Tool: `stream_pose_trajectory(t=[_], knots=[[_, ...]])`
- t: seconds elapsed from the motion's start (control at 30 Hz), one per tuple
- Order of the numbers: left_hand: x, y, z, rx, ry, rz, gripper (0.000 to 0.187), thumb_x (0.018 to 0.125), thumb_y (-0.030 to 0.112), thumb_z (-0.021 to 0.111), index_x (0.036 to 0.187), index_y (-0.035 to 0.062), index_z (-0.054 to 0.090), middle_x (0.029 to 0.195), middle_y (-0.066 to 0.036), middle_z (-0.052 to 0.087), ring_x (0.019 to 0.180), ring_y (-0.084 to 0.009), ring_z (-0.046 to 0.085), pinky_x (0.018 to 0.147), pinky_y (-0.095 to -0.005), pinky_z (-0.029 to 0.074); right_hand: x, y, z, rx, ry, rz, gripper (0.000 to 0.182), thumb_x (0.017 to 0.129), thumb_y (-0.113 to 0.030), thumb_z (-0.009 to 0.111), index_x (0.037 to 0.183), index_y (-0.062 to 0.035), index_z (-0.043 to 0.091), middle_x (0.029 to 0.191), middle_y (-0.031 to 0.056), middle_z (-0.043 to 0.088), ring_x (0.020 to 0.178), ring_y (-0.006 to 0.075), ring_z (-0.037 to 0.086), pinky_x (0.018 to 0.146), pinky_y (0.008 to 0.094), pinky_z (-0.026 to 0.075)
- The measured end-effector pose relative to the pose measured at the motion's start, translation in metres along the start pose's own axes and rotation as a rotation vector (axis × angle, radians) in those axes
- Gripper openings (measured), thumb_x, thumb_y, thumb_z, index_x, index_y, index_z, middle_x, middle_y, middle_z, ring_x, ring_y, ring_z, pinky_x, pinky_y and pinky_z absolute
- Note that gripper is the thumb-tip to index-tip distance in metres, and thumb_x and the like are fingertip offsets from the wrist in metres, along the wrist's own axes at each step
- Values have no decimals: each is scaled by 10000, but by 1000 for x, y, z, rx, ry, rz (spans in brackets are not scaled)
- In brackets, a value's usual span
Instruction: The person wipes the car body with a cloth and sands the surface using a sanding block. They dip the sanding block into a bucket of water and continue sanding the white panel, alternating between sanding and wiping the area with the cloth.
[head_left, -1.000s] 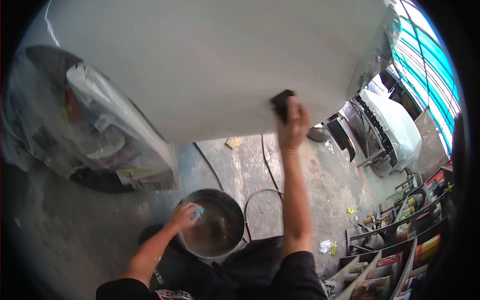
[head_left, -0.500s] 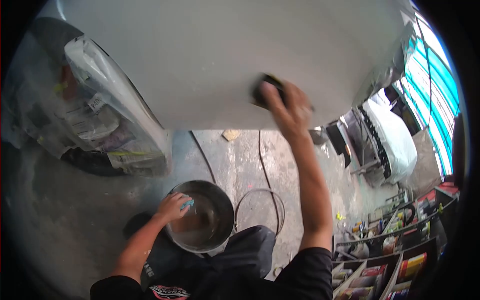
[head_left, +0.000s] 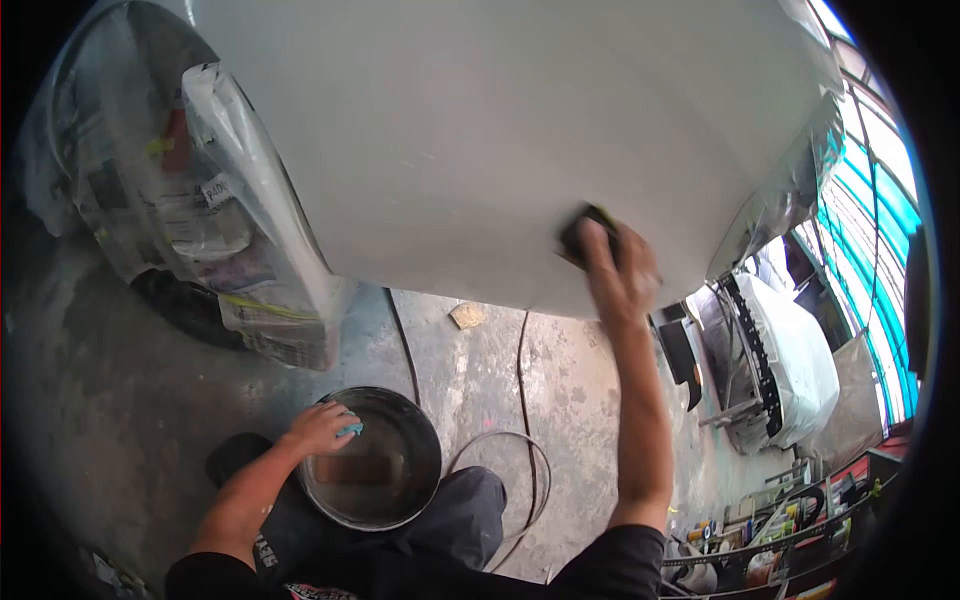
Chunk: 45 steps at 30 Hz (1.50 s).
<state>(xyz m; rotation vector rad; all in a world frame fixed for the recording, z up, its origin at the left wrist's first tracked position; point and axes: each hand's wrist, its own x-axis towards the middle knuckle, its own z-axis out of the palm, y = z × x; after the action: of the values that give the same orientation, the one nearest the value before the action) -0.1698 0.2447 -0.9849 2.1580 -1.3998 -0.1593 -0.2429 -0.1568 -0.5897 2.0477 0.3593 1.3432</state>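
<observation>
My right hand (head_left: 628,280) grips a dark sanding block (head_left: 583,235), slightly blurred, against the lower part of a smooth grey car body panel (head_left: 470,170). The thumb lies over the block's back. Lower left, my left hand (head_left: 318,428) rests at the left rim of a black bucket (head_left: 424,430). Its fingers are closed on a teal cloth (head_left: 350,426), mostly hidden by the hand. Murky liquid lies in the bucket, with a brownish rectangular patch that may be a reflection.
Plastic sheeting and newspaper (head_left: 215,235) cover the wheel area at left. A hose (head_left: 541,470) runs and loops over the stained concrete floor (head_left: 480,375). A yellowish piece (head_left: 466,316) lies under the panel. At right stand a wrapped car part (head_left: 790,360) and shelving with cans (head_left: 760,570).
My right hand has moved with the sanding block down and to the right in view, still at the panel. The view has shifted; my left hand stays at the bucket with the cloth.
</observation>
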Motion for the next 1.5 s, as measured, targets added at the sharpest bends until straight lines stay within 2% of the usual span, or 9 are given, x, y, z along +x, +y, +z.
stream_pose_trajectory(t=[0.33,0.5,0.7,0.8,0.87,1.0,1.27,1.43,1.5], knots=[[3,-2,7,33,6,28,293,893,314,698,1145,170,734,1080,-47,683,1075,-261,635,945,-416,521,95,-108,24,95,10,-130,661,891,-51,682,1490,-287,532,1169,124,622,984,300,656,813,453,550],[7,-2,-1,-47,9,9,295,898,318,695,1153,175,736,1082,-50,684,1072,-263,636,937,-414,523,1,-2,-10,2,-23,-28,687,723,-237,889,1362,-199,641,1103,134,669,954,303,685,708,395,536],[6,-1,3,-70,-8,-47,297,896,317,693,1155,179,741,1072,-50,688,1063,-267,641,930,-416,524,100,-89,22,-3,38,14,520,850,-153,767,1350,-241,652,1064,130,647,874,287,656,708,415,517],[8,2,-2,-33,-15,-26,304,883,300,712,1157,171,741,1071,-52,690,1050,-277,648,918,-415,533,95,-71,16,76,89,-111,443,881,-140,731,1313,-226,684,1008,112,646,866,285,657,686,412,519],[5,4,-6,-33,-11,-8,310,877,297,721,1158,167,741,1069,-52,690,1043,-282,651,912,-413,538,53,-33,-6,104,-137,32,425,844,-123,758,1261,-190,709,1034,111,667,892,296,669,732,418,547],[10,-4,-1,-83,60,-15,318,878,317,717,1163,176,741,1071,-49,691,1046,-276,652,911,-409,542,-31,34,-16,-11,-61,154,549,740,-182,866,1258,-143,692,1180,157,670,1014,345,672,844,455,560],[6,9,-11,-53,-3,-52,312,894,326,701,1168,181,738,1091,-51,683,1077,-274,645,939,-408,534,108,-85,19,84,-12,-45,555,911,-86,656,1438,-241,577,1160,138,625,1008,309,643,807,441,538],[5,0,-5,-112,65,-11,310,897,328,697,1165,176,737,1082,-52,681,1085,-273,642,938,-406,534,-27,4,-2,2,27,71,540,733,-151,868,1246,-165,701,1213,163,667,1027,347,663,849,442,539],[6,2,-3,-135,46,-52,312,894,325,699,1165,174,735,1085,-56,679,1089,-274,640,940,-408,533,8,-11,-3,-9,-49,-16,598,761,-126,827,1326,-207,650,1196,170,659,1001,330,665,833,423,539]])
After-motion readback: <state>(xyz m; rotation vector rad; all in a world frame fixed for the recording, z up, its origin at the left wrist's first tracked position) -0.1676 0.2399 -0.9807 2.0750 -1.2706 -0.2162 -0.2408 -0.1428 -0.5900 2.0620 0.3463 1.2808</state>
